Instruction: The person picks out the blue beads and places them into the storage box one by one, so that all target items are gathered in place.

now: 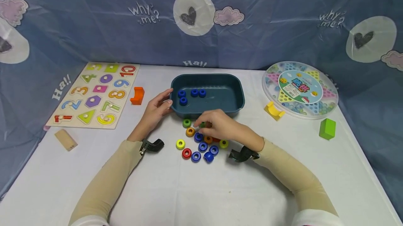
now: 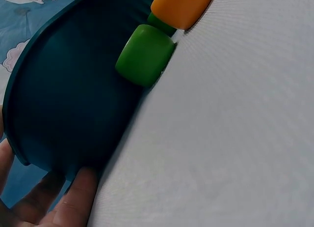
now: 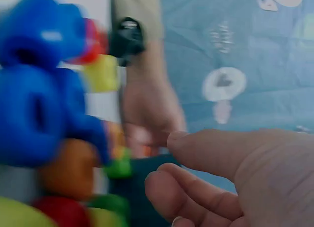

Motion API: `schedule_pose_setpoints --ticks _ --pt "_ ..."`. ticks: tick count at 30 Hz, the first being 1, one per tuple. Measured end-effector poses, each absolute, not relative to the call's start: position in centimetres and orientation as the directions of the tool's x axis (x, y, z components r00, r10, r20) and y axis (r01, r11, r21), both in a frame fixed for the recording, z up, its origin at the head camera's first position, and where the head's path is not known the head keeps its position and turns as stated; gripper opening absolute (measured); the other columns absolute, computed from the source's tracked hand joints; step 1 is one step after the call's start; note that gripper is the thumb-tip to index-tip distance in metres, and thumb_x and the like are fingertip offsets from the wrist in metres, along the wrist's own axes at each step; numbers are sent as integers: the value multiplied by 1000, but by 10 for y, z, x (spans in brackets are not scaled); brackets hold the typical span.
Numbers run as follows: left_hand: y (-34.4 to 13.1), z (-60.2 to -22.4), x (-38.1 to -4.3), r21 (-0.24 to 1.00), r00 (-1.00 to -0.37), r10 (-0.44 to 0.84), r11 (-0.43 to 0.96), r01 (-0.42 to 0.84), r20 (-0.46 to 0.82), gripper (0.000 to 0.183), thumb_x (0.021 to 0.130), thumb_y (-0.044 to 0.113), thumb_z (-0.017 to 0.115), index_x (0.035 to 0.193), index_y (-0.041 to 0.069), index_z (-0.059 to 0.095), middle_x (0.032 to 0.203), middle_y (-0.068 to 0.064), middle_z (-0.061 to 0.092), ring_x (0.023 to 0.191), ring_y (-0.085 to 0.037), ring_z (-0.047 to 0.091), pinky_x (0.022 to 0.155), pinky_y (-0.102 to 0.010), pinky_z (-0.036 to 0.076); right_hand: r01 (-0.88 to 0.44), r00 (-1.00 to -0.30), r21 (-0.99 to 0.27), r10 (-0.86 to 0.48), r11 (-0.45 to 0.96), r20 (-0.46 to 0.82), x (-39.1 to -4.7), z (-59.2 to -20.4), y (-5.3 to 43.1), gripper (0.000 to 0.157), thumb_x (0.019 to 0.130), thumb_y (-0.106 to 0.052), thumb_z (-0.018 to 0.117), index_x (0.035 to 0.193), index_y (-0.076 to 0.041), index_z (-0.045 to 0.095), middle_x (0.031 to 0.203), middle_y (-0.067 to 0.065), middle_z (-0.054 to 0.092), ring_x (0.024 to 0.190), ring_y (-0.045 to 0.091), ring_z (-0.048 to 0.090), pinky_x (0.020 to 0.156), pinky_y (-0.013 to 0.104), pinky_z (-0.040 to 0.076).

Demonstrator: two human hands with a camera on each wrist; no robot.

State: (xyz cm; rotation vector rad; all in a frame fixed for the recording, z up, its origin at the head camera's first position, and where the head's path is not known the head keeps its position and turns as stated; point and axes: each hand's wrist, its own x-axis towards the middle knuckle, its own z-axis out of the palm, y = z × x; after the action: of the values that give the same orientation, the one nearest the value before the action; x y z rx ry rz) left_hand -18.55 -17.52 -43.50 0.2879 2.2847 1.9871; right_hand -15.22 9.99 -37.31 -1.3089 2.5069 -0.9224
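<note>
A dark teal plastic bin [image 1: 217, 108] stands mid-table with several blue beads [image 1: 194, 93] inside, toward its left end. My left hand [image 1: 155, 111] rests against the bin's left end, fingertips and thumb touching its wall. Below the bin's front side lies a loose group of ring-shaped beads: blue [image 1: 203, 146], red [image 1: 186, 153], yellow [image 1: 180, 144], orange [image 1: 190, 132] and green [image 1: 186, 123]. Over this group is my right hand [image 1: 217, 124], covering some beads. In the right wrist view its thumb [image 3: 206, 148] and fingers are apart, with nothing visible between them.
At left lie a wooden number board [image 1: 99, 96], an orange block [image 1: 137, 96] and a plain wooden block [image 1: 65, 139]. To the right are a round clear game case [image 1: 300, 89], a yellow arch block [image 1: 274, 111] and a green block [image 1: 327, 128]. A printed cloth hangs behind.
</note>
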Motion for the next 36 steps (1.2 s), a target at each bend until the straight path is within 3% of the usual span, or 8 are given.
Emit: schedule_pose_setpoints --ticks 6,11,21,31,36 --pt "-176 -435 -184 989 -978 204 129 73 46 50 101 26 52 150 19 40 151 -14 40 121 -23 53 90 -21 56 -669 -583 -587 -812 455 35 -150 -394 94 20 87 -16 72 107 -13 73 99 -1 69 68 4 52 62 17 48" --pt "-177 -435 -185 989 -979 200 128 68 41 50 101 25 52 150 19 40 152 -14 39 123 -27 52 90 -20 55 -686 -576 -563 -817 461 33 -148 -398 91 19 87 -18 73 104 -12 73 95 -2 69 66 6 51 59 17 44" --pt "-176 -436 -184 990 -980 195 128 67 41 49 102 25 51 149 19 41 150 -16 40 119 -20 53 90 -21 56 -696 -565 -554 -825 458 28 -146 -398 89 18 86 -20 74 102 -12 73 90 -2 69 64 4 49 58 17 43" --pt "-176 -436 -185 990 -980 196 124 64 39 49 102 24 51 149 19 40 150 -14 40 122 -25 52 92 -24 55 -707 -555 -545 -832 451 31 -147 -394 88 19 88 -20 72 105 -11 73 99 -1 71 70 5 52 64 17 47" --pt "-176 -434 -184 991 -977 208 116 72 47 50 102 24 50 150 18 39 151 -15 39 124 -31 51 92 -24 55 -728 -558 -542 -823 421 111 -154 -373 92 19 89 -19 71 105 -10 73 99 -1 71 69 6 52 61 17 48"
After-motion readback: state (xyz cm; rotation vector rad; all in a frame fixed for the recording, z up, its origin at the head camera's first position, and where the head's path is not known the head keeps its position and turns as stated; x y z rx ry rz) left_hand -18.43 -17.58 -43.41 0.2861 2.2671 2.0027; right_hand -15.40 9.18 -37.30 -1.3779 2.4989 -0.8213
